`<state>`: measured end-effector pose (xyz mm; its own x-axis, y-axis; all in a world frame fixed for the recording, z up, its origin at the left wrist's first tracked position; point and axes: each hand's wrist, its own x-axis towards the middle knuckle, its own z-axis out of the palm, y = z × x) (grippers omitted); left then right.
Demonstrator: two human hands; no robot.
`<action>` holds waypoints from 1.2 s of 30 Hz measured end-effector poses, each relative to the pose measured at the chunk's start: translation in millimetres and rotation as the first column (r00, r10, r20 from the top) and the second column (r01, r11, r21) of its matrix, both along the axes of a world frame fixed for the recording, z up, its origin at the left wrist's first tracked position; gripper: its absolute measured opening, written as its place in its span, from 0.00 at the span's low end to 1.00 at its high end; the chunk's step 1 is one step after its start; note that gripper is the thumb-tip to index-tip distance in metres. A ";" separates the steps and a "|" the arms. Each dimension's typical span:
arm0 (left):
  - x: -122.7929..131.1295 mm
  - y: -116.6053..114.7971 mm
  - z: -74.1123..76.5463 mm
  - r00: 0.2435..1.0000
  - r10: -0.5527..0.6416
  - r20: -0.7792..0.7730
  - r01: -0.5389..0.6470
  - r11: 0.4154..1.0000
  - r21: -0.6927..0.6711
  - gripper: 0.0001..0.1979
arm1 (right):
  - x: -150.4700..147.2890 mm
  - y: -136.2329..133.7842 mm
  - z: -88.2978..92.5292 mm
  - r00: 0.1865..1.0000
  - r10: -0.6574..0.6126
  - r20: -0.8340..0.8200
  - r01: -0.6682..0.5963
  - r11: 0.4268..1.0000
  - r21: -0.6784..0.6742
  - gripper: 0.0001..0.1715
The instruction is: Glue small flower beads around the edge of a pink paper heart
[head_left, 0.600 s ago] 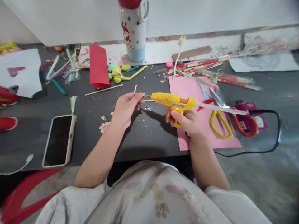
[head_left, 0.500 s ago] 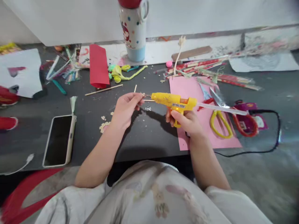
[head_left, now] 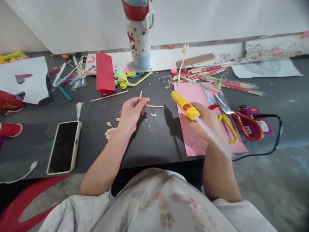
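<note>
My left hand (head_left: 132, 111) is closed in a pinch above the dark table, with a small pale wooden piece (head_left: 148, 99) between thumb and fingertips. My right hand (head_left: 202, 117) is wrapped round a yellow hot glue gun (head_left: 184, 103), its nozzle tilted up and to the left, away from the left hand. A clear glue stick (head_left: 212, 135) sticks out of its back end. Near the left hand lie a thin wooden stick (head_left: 156, 106), a small patch of silvery bits (head_left: 153, 114) and several pale flower-shaped pieces (head_left: 108, 130).
Pink paper (head_left: 193, 141) lies under the right hand, with red-handled scissors (head_left: 248, 125) beside it. A phone (head_left: 64, 148) is at the left. Behind stand a bottle (head_left: 138, 42) and a red paper packet (head_left: 105, 72). A black cord (head_left: 280, 135) runs along the right.
My right hand has drawn the glue gun away to the right and turned it, so its nozzle has left the small piece. My left hand keeps its pinch nearly in place.
</note>
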<state>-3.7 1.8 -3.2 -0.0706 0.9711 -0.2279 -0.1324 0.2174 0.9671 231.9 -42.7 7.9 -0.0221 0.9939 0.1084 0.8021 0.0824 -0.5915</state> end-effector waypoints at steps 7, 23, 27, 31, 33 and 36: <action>-0.3 -0.9 -1.5 1.000 0.003 -0.026 -0.003 1.000 0.006 0.10 | 8.0 -0.1 14.4 0.803 0.042 0.595 0.020 0.995 -0.098 0.18; 0.7 -0.2 -9.3 0.979 -0.007 -0.206 0.031 0.993 0.113 0.10 | -55.3 137.7 31.2 0.755 0.357 0.550 -0.348 0.929 -0.126 0.17; 1.7 -1.1 -8.8 0.978 -0.006 -0.209 0.031 0.993 0.114 0.10 | -84.7 168.7 0.3 0.758 0.406 0.510 -0.429 0.900 -0.079 0.18; 2.7 -1.9 -5.6 0.983 -0.011 -0.182 0.031 0.993 0.110 0.09 | -94.7 179.3 -11.9 0.775 0.392 0.495 -0.420 0.906 -0.060 0.17; 2.6 -2.3 -4.7 0.984 -0.013 -0.176 0.035 0.992 0.121 0.09 | -96.4 181.1 -12.9 0.776 0.384 0.501 -0.413 0.909 -0.057 0.16; 1.8 -3.0 -4.3 0.983 -0.011 -0.181 0.037 0.989 0.143 0.09 | -98.5 182.2 -13.0 0.764 0.383 0.519 -0.412 0.909 -0.064 0.16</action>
